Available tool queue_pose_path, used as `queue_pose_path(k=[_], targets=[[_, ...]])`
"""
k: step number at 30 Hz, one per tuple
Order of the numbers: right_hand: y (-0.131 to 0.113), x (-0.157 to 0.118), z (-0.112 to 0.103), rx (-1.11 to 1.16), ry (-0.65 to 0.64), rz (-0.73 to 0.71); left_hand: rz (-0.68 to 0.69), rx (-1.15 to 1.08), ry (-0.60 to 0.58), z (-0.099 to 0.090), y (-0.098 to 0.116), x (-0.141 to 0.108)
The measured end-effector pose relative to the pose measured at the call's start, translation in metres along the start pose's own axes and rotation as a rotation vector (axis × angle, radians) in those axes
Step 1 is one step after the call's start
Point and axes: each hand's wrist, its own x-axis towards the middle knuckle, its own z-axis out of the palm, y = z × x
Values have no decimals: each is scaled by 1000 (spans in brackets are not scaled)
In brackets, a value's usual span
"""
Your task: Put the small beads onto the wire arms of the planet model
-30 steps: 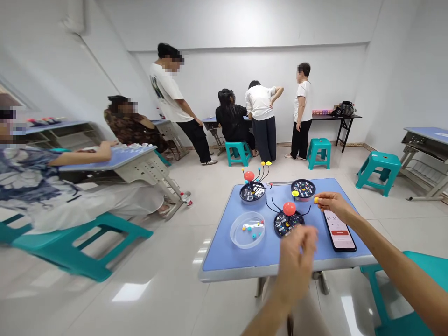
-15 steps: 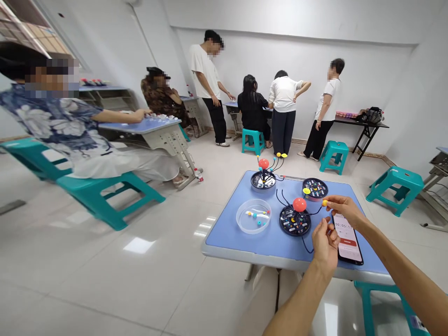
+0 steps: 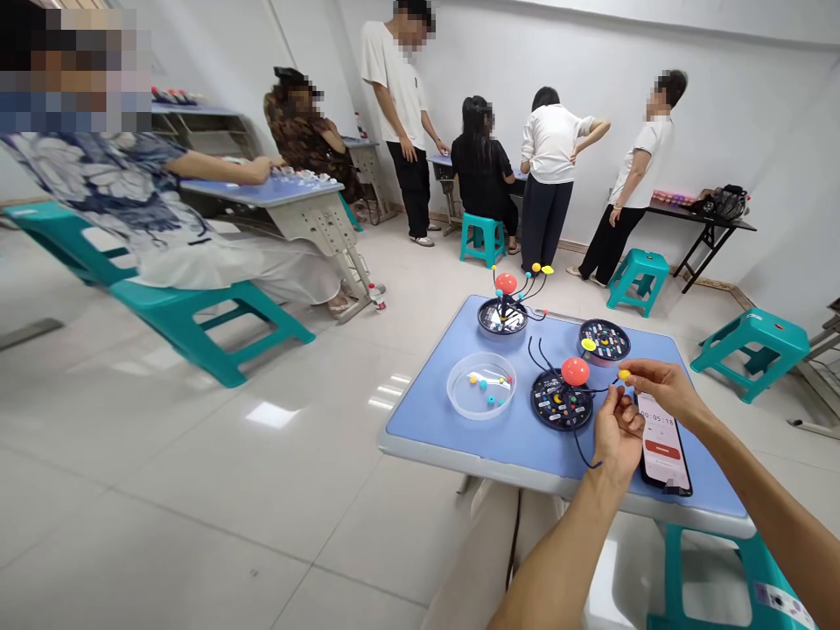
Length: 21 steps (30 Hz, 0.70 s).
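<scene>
Aloft, right hand (image 3: 664, 387) pinching yellow ball (image 3: 624, 374)

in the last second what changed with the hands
The left hand moved up and right, closer to the right hand, which still pinches the yellow ball. The dish and phone stayed where they were on the table.

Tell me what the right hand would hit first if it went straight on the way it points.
Likely the red ball on the wired model, ahead of the right hand; depth is unclear.
</scene>
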Motion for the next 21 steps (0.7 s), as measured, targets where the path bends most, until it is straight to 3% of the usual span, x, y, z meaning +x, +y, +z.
queue_pose_path(k=[9,15,21], targets=[[-4,0,1,-150,-1,-97,5,-23,-26,2,6,7],[-19,-1,-2,-466,-91,-370,-1,-35,-36,2,6,10],[-24,1,-4,-664,-229,-552,2,-41,-47,1,6,14]])
